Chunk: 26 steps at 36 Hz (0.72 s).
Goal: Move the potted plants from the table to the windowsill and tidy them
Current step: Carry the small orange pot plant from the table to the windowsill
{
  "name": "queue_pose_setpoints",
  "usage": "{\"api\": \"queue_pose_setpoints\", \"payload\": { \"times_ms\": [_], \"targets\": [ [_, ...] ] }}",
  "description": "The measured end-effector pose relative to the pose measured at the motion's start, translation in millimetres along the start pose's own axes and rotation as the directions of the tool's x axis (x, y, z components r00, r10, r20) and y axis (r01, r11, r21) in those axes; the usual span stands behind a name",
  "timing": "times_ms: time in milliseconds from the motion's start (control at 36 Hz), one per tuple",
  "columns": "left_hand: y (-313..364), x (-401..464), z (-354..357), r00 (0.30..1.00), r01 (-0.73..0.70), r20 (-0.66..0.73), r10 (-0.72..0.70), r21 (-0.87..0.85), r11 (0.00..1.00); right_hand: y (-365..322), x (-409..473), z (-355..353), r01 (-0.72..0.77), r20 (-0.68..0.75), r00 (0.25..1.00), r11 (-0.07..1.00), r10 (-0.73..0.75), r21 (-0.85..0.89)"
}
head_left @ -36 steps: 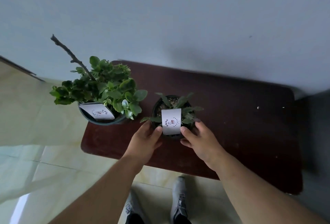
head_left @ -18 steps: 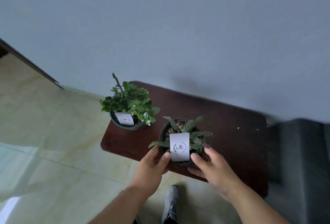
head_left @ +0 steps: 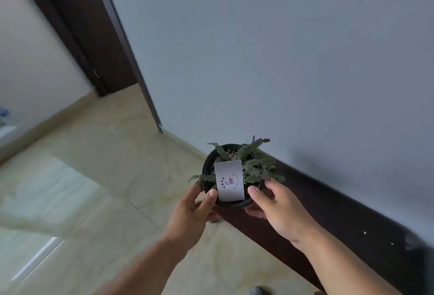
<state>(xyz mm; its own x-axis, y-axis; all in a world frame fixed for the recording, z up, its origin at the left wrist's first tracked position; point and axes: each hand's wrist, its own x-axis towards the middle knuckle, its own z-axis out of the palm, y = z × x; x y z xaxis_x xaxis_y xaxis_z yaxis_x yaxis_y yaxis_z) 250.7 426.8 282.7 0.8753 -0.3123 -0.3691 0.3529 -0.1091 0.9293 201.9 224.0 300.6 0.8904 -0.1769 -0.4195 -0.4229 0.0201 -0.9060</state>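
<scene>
A small black pot holds a flat-leaved green plant and carries a white label on its front. I hold the pot in the air with both hands. My left hand grips its left side with the thumb beside the label. My right hand grips its right side and bottom. The pot hangs over the left end of the dark brown table. The second, bushier potted plant is out of view.
A plain grey wall rises behind the table. A dark door frame stands at the upper left, with beige tiled floor in front of it. A shoe tip shows at the bottom edge.
The pot has left the tabletop and moved left in both hands. The view has swung left and up, so the bushier plant has dropped out and the door frame has come in.
</scene>
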Motion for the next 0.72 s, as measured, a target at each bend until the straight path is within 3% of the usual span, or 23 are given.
{"api": "queue_pose_setpoints", "payload": {
  "times_ms": [250, 556, 722],
  "targets": [
    [18.9, -30.4, -185.7, 0.966, -0.050, -0.257, 0.037, -0.042, 0.998, -64.1, 38.5, 188.6, 0.072, 0.257, 0.965, 0.995, -0.053, -0.065],
    [15.6, -96.3, -382.6, 0.794, -0.120, -0.608, 0.012, -0.137, 0.983, -103.1, 63.1, 422.6, 0.098, 0.552, 0.833, 0.988, -0.014, -0.122],
    [10.0, -98.9, -455.8, 0.733, -0.156, -0.681, -0.005, -0.174, 0.972, -111.7, 98.5, 514.8, 0.100, 0.651, 0.759, 0.984, 0.021, -0.148]
  ]
}}
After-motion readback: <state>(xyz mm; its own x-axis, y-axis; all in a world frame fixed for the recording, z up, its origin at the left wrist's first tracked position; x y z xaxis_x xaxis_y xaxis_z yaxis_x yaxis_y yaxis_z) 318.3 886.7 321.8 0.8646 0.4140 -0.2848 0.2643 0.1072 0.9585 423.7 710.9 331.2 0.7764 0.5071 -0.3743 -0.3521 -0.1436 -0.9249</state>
